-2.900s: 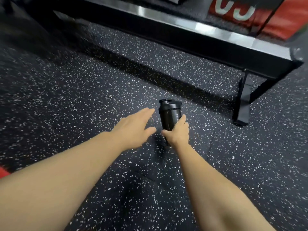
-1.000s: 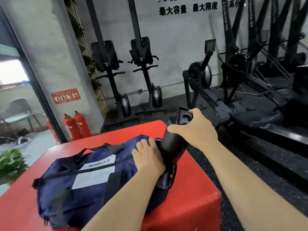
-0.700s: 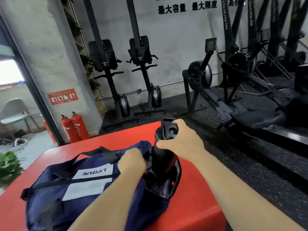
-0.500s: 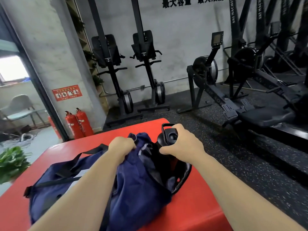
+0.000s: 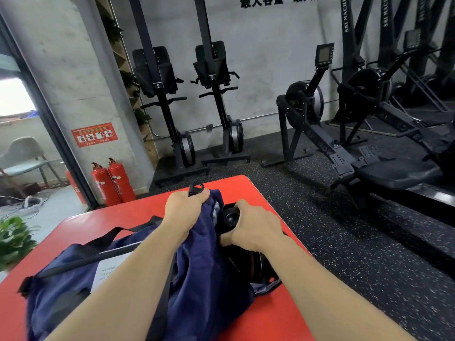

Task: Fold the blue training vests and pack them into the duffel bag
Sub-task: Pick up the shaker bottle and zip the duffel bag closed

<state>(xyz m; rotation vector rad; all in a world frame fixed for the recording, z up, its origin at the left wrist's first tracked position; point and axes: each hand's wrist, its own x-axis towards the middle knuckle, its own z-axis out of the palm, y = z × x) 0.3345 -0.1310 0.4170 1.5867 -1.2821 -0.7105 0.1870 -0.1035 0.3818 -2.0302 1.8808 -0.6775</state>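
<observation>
Right hand (image 5: 251, 230) gripped a black bottle (image 5: 230, 216) sunk into the open duffel bag (image 5: 204, 267) on the red box (image 5: 270, 313), left hand (image 5: 186, 207) clutched the bag's edge. No blue vests in sight, maybe packed already, couldn't tell.

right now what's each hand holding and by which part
The left hand grips the duffel bag by the fabric edge of its opening; the right hand holds the black bottle by its lid end.

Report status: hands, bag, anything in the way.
Left hand grips the end of the duffel bag, holding it open. Right hand grips black bottle, mostly inside the bag. No vests in view.
</observation>
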